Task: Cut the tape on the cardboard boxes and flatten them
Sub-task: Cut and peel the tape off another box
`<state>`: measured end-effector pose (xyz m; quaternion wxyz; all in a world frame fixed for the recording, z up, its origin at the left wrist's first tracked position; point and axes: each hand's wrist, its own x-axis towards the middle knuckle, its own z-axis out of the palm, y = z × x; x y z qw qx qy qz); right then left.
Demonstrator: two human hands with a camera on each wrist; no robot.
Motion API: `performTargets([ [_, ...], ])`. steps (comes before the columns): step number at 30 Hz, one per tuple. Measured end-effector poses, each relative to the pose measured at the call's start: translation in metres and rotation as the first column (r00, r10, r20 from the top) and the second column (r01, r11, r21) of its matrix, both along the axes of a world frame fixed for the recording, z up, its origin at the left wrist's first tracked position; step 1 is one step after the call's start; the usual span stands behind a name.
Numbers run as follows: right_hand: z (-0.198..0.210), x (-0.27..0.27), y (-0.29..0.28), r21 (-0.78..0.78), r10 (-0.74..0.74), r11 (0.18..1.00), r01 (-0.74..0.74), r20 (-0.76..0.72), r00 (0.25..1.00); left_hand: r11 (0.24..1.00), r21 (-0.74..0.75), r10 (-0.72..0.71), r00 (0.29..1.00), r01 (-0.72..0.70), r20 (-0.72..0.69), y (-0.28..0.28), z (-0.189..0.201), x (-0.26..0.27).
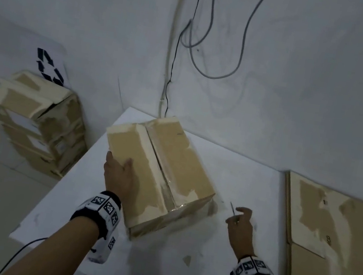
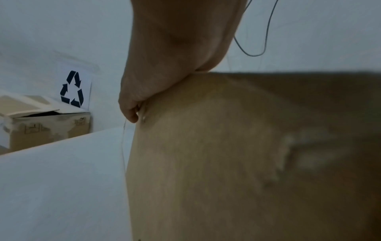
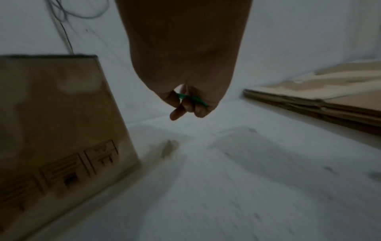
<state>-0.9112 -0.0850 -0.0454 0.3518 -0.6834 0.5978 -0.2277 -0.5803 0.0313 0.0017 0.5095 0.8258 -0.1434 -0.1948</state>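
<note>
— Two hands: what are the fingers doing?

— Left hand (image 1: 119, 172) lies flat, fingers straight, on the taped box (image 1: 160, 172); right hand (image 1: 239, 221), beside that box, pinches a small green-handled cutter (image 3: 192, 98).

— Progress?

— Its tape seam (image 1: 160, 160) looks uncut. Flattened cardboard (image 1: 337, 235) lies right of the box, more boxes (image 1: 34, 122) stacked left. White table (image 1: 239, 185), white wall behind.

The box (image 1: 157, 176) was matt brown cardboard, its skin torn away in pale rough patches, with a glossy clear tape (image 1: 167, 187) strip along the top seam. The bench (image 1: 249, 196) looked matt white, smudged and scuffed. The flattened boxes (image 1: 337, 235) showed the same peeled, rough card. The blade (image 1: 232, 208) looked thin metal, its handle (image 3: 193, 99) green plastic.
</note>
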Motion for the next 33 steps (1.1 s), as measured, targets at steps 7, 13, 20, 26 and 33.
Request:
performTargets([
  [7, 0.092, 0.086, -0.047, -0.093, 0.127, 0.988, -0.122, 0.051, 0.991, 0.984, 0.178, 0.010, 0.994, -0.028, 0.105, -0.016, 0.024, 0.011],
  [13, 0.122, 0.196, -0.055, -0.053, 0.338, 0.934, -0.354, -0.199, 0.920, 0.930, 0.342, -0.241, 0.928, 0.136, 0.285, -0.025, 0.027, 0.031],
  [20, 0.108, 0.288, -0.048, -0.024, 0.453, 0.874, -0.486, -0.324, 0.830, 0.801, 0.517, -0.506, 0.802, 0.302, 0.317, -0.037, 0.024, 0.059],
  [26, 0.104, 0.315, -0.040, -0.155, 0.399, 0.886, -0.437, -0.224, 0.889, 0.714, 0.601, -0.660, 0.634, 0.360, 0.404, -0.036, 0.016, 0.066],
  [33, 0.097, 0.316, -0.038, -0.197, 0.380, 0.895, -0.399, -0.129, 0.916, 0.718, 0.596, -0.662, 0.620, 0.360, 0.422, -0.035, 0.014, 0.067],
])
